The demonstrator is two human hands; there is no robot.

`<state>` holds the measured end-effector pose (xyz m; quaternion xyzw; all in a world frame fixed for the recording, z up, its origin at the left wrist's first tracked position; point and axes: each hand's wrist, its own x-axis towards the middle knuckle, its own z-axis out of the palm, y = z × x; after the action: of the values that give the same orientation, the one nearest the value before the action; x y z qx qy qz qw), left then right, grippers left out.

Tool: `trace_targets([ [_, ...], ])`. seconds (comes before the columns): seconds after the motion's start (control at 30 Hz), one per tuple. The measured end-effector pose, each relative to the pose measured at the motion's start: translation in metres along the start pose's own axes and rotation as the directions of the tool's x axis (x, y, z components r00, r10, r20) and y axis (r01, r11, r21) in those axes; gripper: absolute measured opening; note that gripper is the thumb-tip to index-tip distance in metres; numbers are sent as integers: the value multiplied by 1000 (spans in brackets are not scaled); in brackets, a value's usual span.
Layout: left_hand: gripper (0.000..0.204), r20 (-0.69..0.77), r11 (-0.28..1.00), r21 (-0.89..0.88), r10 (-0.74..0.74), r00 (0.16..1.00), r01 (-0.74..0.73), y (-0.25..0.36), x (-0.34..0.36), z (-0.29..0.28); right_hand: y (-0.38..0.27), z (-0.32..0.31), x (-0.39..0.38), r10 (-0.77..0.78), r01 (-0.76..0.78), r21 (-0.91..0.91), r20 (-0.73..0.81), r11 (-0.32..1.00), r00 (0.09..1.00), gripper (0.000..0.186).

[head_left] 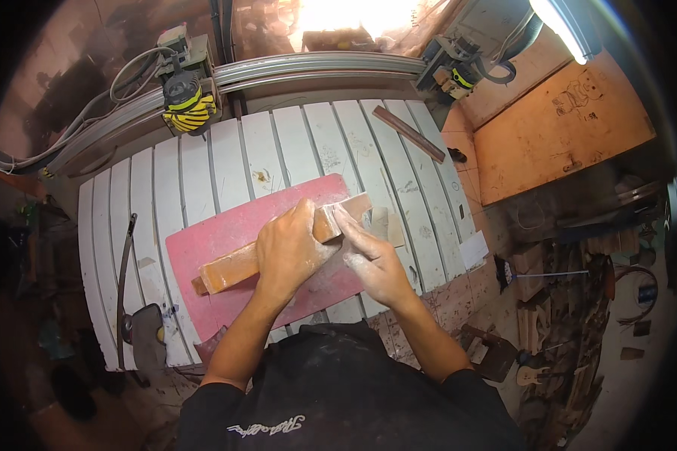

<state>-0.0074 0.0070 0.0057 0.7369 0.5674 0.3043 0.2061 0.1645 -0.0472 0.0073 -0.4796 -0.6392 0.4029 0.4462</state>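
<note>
A long amber-brown wooden block [233, 268] lies slantwise above a pink board, its far right end dusted white. My left hand [289, 246] is wrapped over the middle of the block, gripping it. At the dusty end, my right hand [376, 267] is closed on the block with its fingers laid along the top; white powder coats that hand. The pink board [195, 244] has a powdery surface. Just beyond my right fingers, a beige flat piece [386, 223] shows in part. What lies beneath the block is hidden.
The white slatted table [229, 150] carries a dark wooden strip [408, 134], a thin dark curved rod [122, 293] and a dark grey tool [149, 337]. A metal rail [316, 66] with a yellow-striped machine head [184, 101] crosses the back. An orange-brown panel [564, 139] stands at the right.
</note>
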Motion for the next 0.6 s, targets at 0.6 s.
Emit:
trace_targets([
  [0.6, 55, -11, 999, -10, 44, 999, -44, 1, 1, 0, 57, -21, 3, -2, -5, -308, -23, 951, 1000, 63],
])
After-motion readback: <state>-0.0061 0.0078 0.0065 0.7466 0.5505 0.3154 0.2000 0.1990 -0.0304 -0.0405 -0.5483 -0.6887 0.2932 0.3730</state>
